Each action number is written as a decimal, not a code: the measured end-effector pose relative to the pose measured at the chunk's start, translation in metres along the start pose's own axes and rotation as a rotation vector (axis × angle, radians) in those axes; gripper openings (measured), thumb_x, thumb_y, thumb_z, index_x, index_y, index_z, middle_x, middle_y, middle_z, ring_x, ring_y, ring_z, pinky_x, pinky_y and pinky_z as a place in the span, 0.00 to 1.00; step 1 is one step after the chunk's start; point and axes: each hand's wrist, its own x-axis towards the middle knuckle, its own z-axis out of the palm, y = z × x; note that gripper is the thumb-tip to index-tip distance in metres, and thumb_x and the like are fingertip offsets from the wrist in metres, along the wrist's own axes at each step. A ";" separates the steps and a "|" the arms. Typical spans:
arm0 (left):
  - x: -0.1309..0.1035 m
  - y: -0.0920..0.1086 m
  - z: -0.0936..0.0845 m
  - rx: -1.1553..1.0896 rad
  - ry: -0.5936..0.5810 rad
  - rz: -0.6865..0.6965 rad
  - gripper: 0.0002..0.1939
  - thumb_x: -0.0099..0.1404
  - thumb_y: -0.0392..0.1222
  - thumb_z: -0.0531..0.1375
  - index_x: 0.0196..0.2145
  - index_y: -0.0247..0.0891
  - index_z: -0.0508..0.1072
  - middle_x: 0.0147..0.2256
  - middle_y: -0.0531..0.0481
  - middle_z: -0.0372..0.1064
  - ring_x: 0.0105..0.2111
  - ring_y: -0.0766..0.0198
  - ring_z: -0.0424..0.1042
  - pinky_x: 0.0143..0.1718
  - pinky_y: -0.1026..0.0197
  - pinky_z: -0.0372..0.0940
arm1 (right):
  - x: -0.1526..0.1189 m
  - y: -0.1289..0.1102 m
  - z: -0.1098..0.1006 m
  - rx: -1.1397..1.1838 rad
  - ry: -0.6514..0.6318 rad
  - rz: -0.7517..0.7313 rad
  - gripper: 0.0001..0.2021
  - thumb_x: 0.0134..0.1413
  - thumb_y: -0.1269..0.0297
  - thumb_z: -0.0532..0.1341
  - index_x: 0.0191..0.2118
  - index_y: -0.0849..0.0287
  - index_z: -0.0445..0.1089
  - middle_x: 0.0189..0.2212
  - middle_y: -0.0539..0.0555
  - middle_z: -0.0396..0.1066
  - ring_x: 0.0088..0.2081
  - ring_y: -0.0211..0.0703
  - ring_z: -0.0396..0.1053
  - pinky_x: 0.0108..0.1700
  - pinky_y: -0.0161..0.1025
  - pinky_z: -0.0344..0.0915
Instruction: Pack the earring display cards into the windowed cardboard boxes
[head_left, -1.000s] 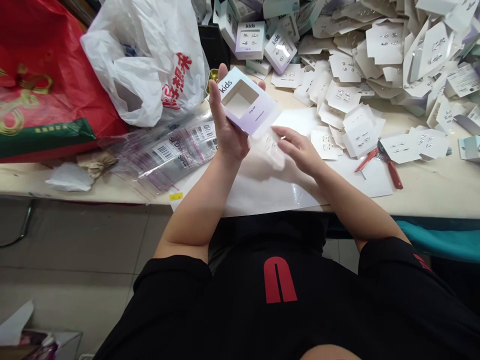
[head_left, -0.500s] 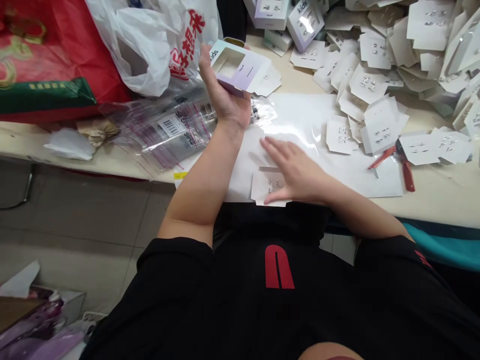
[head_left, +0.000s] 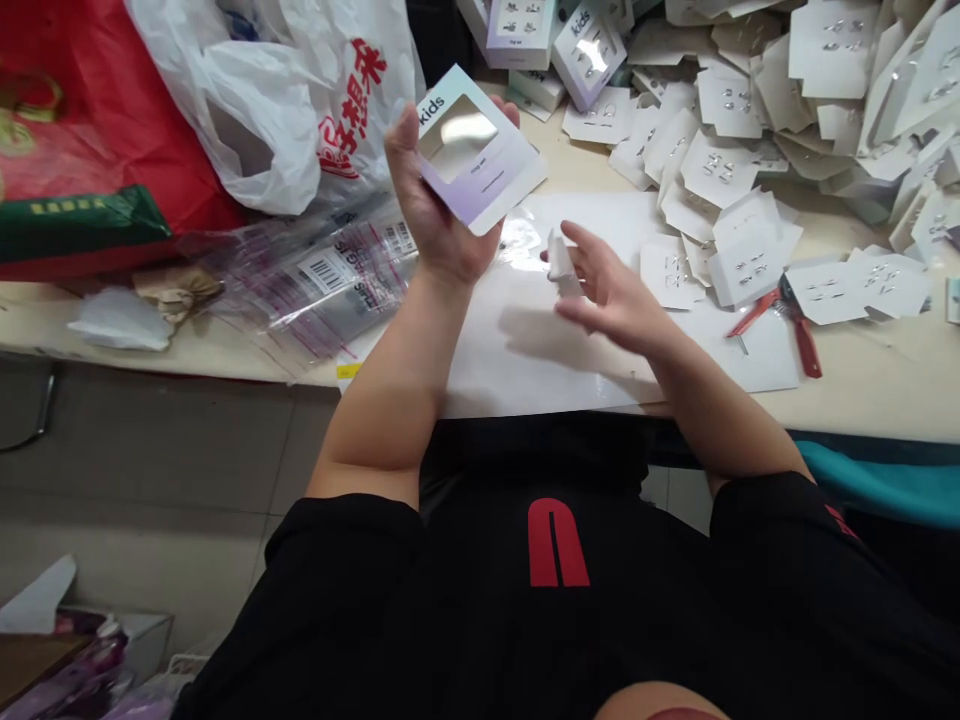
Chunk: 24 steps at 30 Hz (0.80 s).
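My left hand point(head_left: 442, 225) grips a small box point(head_left: 480, 175) printed "kids" in mint and lilac, with a window in its front and an end flap toward me. Its fingers wrap behind the box, with the thumb on the left edge. Between the thumb and fingers of my right hand point(head_left: 604, 290) is a white jewelry card point(head_left: 561, 262), seen nearly edge-on and raised above the white sheet point(head_left: 547, 370). The rings on that card cannot be made out at this angle. The box and the card are apart.
Many white cards with rings point(head_left: 750, 250) pile up at the right. Red-handled pliers point(head_left: 804, 335) lie beside them. Packed boxes point(head_left: 589, 55) stand at the back. Clear zip bags point(head_left: 330, 280), a white plastic bag point(head_left: 262, 130) and a red bag point(head_left: 112, 130) occupy the left.
My right hand has picked the card up from the sheet and tilted it on edge. In my left hand, the box has turned so its windowed front faces me more.
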 end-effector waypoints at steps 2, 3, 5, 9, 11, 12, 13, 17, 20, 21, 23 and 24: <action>-0.006 0.006 0.013 0.059 -0.079 -0.030 0.26 0.59 0.61 0.60 0.51 0.47 0.77 0.50 0.54 0.80 0.74 0.46 0.56 0.74 0.43 0.61 | 0.008 0.004 -0.013 0.205 0.060 0.075 0.49 0.61 0.20 0.56 0.73 0.54 0.67 0.67 0.66 0.72 0.65 0.65 0.73 0.64 0.63 0.75; -0.010 0.008 0.019 0.101 -0.122 -0.052 0.29 0.56 0.60 0.60 0.52 0.47 0.79 0.50 0.51 0.80 0.74 0.41 0.57 0.74 0.39 0.60 | 0.011 0.006 -0.017 0.288 0.062 0.097 0.48 0.61 0.19 0.54 0.70 0.54 0.70 0.64 0.66 0.75 0.63 0.64 0.75 0.62 0.62 0.77; -0.016 0.008 0.026 0.188 -0.172 -0.112 0.29 0.54 0.58 0.58 0.51 0.47 0.81 0.55 0.51 0.79 0.74 0.37 0.58 0.74 0.36 0.61 | 0.015 0.011 -0.022 0.410 0.036 0.107 0.48 0.59 0.18 0.54 0.66 0.53 0.72 0.60 0.65 0.77 0.61 0.64 0.77 0.60 0.62 0.78; -0.023 -0.003 0.026 0.255 -0.317 -0.360 0.25 0.49 0.54 0.63 0.45 0.46 0.82 0.58 0.50 0.81 0.69 0.33 0.68 0.63 0.34 0.73 | 0.019 0.016 -0.022 0.445 0.032 0.158 0.46 0.56 0.16 0.53 0.61 0.49 0.74 0.57 0.58 0.79 0.59 0.61 0.78 0.58 0.61 0.79; -0.025 -0.010 0.025 0.302 -0.355 -0.404 0.20 0.49 0.51 0.65 0.40 0.43 0.81 0.47 0.46 0.85 0.64 0.34 0.74 0.64 0.35 0.73 | 0.019 0.015 -0.021 0.452 0.038 0.220 0.43 0.56 0.15 0.53 0.54 0.49 0.76 0.53 0.55 0.80 0.56 0.58 0.79 0.55 0.58 0.80; -0.026 -0.012 0.024 0.324 -0.354 -0.398 0.17 0.50 0.52 0.65 0.37 0.43 0.81 0.43 0.46 0.85 0.63 0.35 0.76 0.64 0.37 0.73 | 0.018 0.014 -0.021 0.482 0.036 0.245 0.41 0.58 0.16 0.53 0.51 0.50 0.76 0.51 0.53 0.81 0.54 0.57 0.80 0.54 0.56 0.80; -0.026 -0.014 0.024 0.331 -0.341 -0.388 0.15 0.51 0.52 0.64 0.34 0.42 0.80 0.40 0.46 0.84 0.62 0.36 0.77 0.65 0.38 0.73 | 0.017 0.012 -0.021 0.531 0.022 0.266 0.40 0.61 0.18 0.53 0.49 0.51 0.76 0.49 0.52 0.81 0.53 0.55 0.80 0.53 0.54 0.79; -0.026 -0.017 0.025 0.243 -0.225 -0.372 0.17 0.54 0.54 0.60 0.32 0.41 0.81 0.36 0.45 0.84 0.52 0.42 0.81 0.56 0.45 0.76 | 0.011 0.007 -0.021 0.762 -0.026 0.297 0.35 0.70 0.27 0.49 0.54 0.54 0.74 0.48 0.51 0.81 0.50 0.48 0.80 0.48 0.44 0.78; -0.025 -0.018 0.028 0.204 -0.162 -0.337 0.21 0.53 0.55 0.60 0.38 0.42 0.85 0.40 0.46 0.85 0.46 0.45 0.79 0.46 0.49 0.76 | 0.011 0.006 -0.020 0.854 0.039 0.303 0.35 0.64 0.27 0.58 0.58 0.52 0.73 0.46 0.53 0.80 0.48 0.49 0.80 0.40 0.39 0.81; -0.024 -0.019 0.030 0.212 -0.142 -0.323 0.23 0.53 0.55 0.60 0.41 0.43 0.85 0.43 0.47 0.85 0.49 0.44 0.78 0.47 0.49 0.75 | 0.012 0.006 -0.019 0.880 0.072 0.298 0.35 0.63 0.28 0.60 0.59 0.52 0.73 0.45 0.54 0.80 0.46 0.49 0.80 0.38 0.38 0.81; -0.022 -0.019 0.034 0.231 -0.067 -0.246 0.26 0.55 0.58 0.60 0.48 0.47 0.83 0.50 0.50 0.84 0.62 0.40 0.73 0.55 0.47 0.73 | 0.014 0.007 -0.017 0.939 0.139 0.270 0.33 0.64 0.31 0.60 0.59 0.55 0.73 0.44 0.56 0.79 0.43 0.48 0.79 0.36 0.38 0.80; -0.020 -0.019 0.035 0.220 -0.019 -0.172 0.26 0.57 0.58 0.59 0.51 0.51 0.81 0.53 0.52 0.83 0.68 0.41 0.68 0.60 0.46 0.70 | 0.015 0.007 -0.016 0.964 0.169 0.253 0.33 0.64 0.31 0.59 0.58 0.56 0.74 0.43 0.56 0.78 0.42 0.47 0.78 0.36 0.38 0.80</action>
